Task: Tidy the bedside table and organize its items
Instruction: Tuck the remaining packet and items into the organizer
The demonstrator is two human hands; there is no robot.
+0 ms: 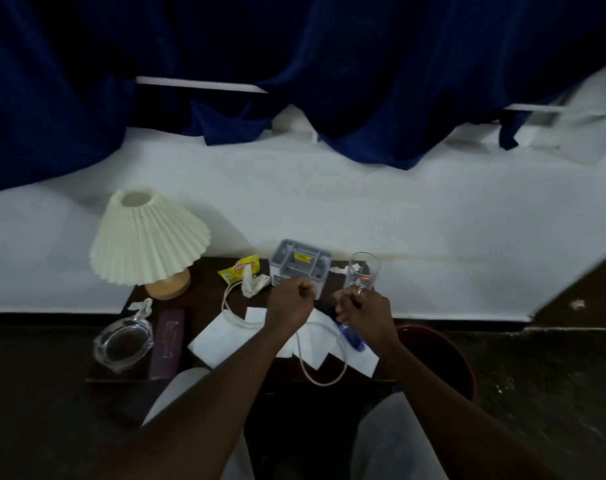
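Note:
The dark wooden bedside table (204,292) carries a scatter of items. A white cable (324,382) lies over loose white papers (218,336); one loop hangs past the front edge and another curves at the left near the tissue. My left hand (289,304) and my right hand (364,311) are both closed into fists above the papers, each seemingly gripping a stretch of the cable. Behind them stand a grey compartment organizer (300,266) and an empty drinking glass (362,271). A blue object (353,337) lies partly hidden under my right hand.
A pleated cream lamp (149,237) stands at the back left, with a glass ashtray (123,342), a purple case (168,342) and a small crumpled scrap (140,304) in front. A yellow packet (239,268) and crumpled tissue (255,284) lie mid-back. A red bin (443,355) sits on the floor at the right.

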